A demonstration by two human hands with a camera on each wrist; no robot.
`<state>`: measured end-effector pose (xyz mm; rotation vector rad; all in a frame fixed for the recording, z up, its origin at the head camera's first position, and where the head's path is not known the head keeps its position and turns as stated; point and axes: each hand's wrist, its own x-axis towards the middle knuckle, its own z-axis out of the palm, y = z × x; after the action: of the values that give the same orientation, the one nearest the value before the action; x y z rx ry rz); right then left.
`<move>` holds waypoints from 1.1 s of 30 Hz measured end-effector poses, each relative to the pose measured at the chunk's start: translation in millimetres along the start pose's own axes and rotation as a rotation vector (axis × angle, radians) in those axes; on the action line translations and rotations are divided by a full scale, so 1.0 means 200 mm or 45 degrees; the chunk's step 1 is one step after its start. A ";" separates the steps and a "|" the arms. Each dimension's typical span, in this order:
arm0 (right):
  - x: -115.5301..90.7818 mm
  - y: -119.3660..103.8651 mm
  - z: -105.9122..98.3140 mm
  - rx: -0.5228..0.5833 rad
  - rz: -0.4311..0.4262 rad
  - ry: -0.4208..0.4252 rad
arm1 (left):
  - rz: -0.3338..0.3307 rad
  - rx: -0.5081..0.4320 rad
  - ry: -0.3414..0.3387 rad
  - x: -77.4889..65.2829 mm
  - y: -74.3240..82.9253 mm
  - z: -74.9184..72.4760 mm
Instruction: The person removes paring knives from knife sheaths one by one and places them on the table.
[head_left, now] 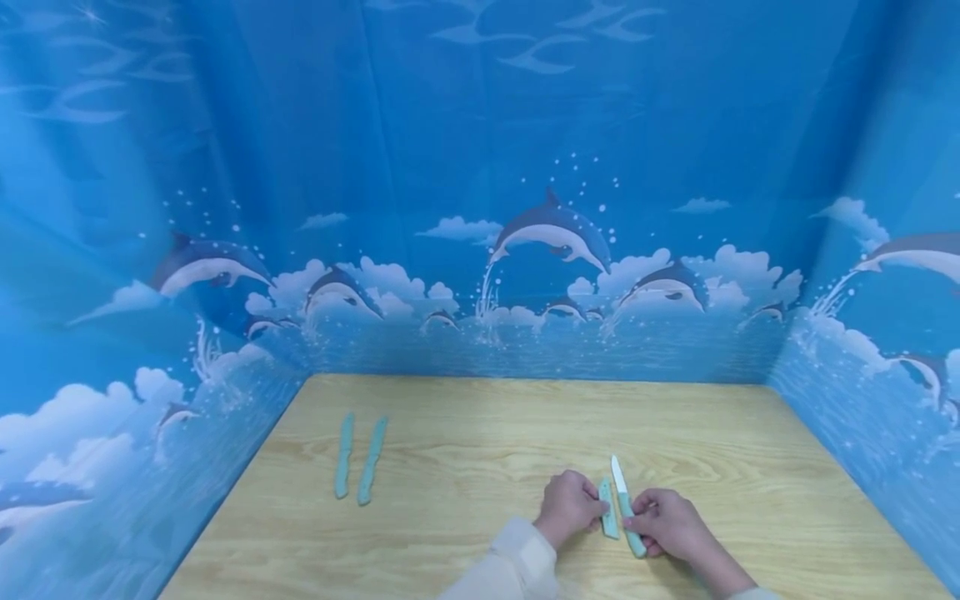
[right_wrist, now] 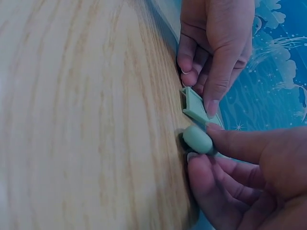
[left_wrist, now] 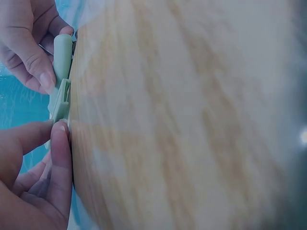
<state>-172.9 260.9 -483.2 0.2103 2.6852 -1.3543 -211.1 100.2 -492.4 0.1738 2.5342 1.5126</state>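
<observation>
My left hand pinches a mint-green knife sheath between thumb and fingers, low over the table. In the right wrist view the near end of the sheath shows a hollow slot. My right hand grips the mint-green handle of a small paring knife, its bare blade pointing away from me. Knife and sheath lie side by side, nearly parallel, with a narrow gap between them in the head view. The rounded handle end sticks out between the right thumb and fingers.
Two more mint-green, long, slim pieces, a left one and a right one, lie side by side at the table's left. The wood-grain table meets a blue dolphin-print curtain at its back and sides.
</observation>
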 end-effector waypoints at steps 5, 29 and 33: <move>0.00 0.00 0.00 -0.020 0.010 0.037 | -0.005 -0.030 -0.001 0.01 0.00 0.00; 0.01 0.02 -0.02 -0.040 -0.029 0.013 | 0.041 0.126 -0.019 0.00 -0.01 -0.01; 0.00 0.02 -0.01 -0.049 -0.006 0.055 | 0.033 0.121 -0.047 -0.01 -0.02 -0.01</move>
<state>-173.2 265.4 -485.3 0.2321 2.7458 -1.3131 -209.3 96.9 -494.3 0.2467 2.5857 1.3850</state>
